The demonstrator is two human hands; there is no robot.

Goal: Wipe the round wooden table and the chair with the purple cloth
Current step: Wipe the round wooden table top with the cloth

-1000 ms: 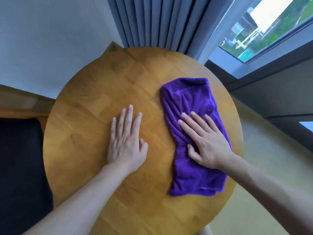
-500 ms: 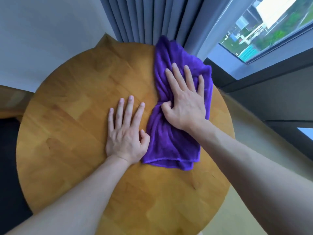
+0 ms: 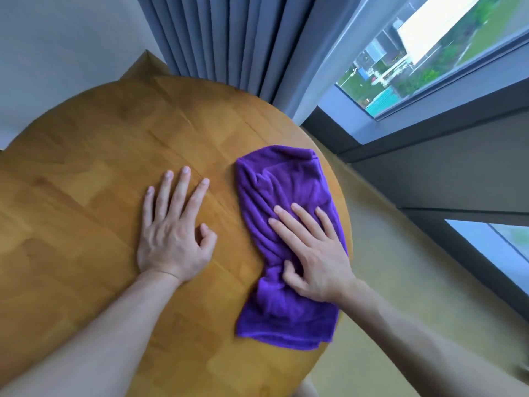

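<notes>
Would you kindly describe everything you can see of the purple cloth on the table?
The purple cloth is a soft, plush-looking fabric, bunched into long folds and creases rather than spread flat. It lies on the right side of the round wooden table, its right edge reaching the table's rim and its near hem toward the person. The right hand presses on it, fingers straight, thumb tucked into a fold. The left hand rests flat on bare wood beside it, not touching it.

wall (image 3: 63, 38): pale, plain, upper left | curtain (image 3: 229, 38): grey-blue, pleated, hanging behind | window (image 3: 429, 53): upper right, daylight, buildings and greenery outside | window frame (image 3: 429, 133): dark | floor (image 3: 400, 282): yellowish
</notes>
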